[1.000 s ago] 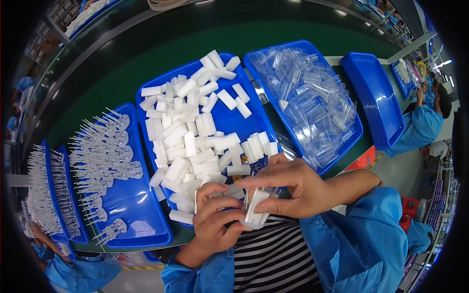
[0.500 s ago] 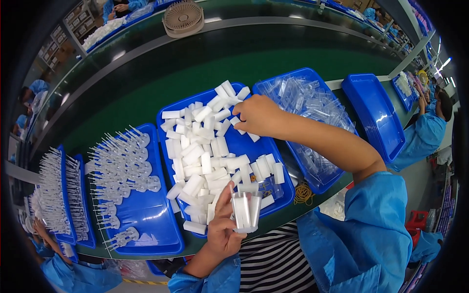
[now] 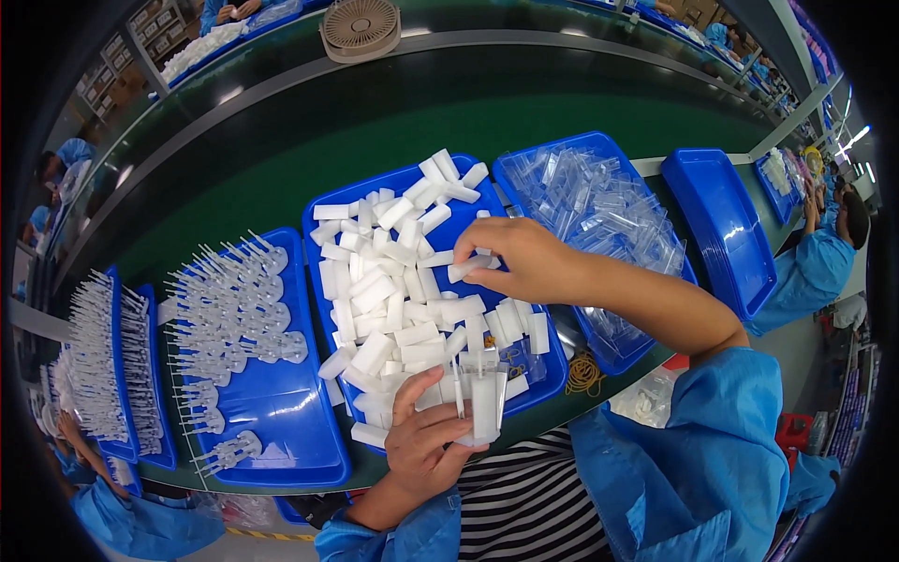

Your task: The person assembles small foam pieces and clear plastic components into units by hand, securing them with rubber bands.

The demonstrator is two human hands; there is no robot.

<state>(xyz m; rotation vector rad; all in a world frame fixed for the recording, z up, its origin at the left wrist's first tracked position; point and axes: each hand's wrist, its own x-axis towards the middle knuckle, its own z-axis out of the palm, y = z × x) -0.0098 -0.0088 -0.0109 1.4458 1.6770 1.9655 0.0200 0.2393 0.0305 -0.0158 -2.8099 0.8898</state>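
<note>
My left hand (image 3: 433, 433) is closed round a clear plastic holder (image 3: 485, 412) whose upright tubes have white material inside, near the front edge of the middle tray. Between the thumb and fingers of my right hand (image 3: 524, 258) is a white foam block (image 3: 474, 268), lifted over the right side of the same tray. Beneath both hands lies the blue tray (image 3: 456, 217), heaped with white foam blocks (image 3: 375, 290). A small clear piece with yellowish bits (image 3: 520, 358) rests at its right front corner, partly hidden behind the holder.
A blue tray of clear plastic pieces (image 3: 590, 206) stands to the right, with stacked blue trays (image 3: 719, 229) beyond it. Left are trays of white stemmed parts (image 3: 234, 318). Rubber bands (image 3: 584, 375) lie by the table edge. A fan (image 3: 361, 28) sits at the back; co-workers sit around.
My right hand has come back from the far right of the foam pile toward me, holding a block. My left hand has shifted the clear holder slightly right and turned it.
</note>
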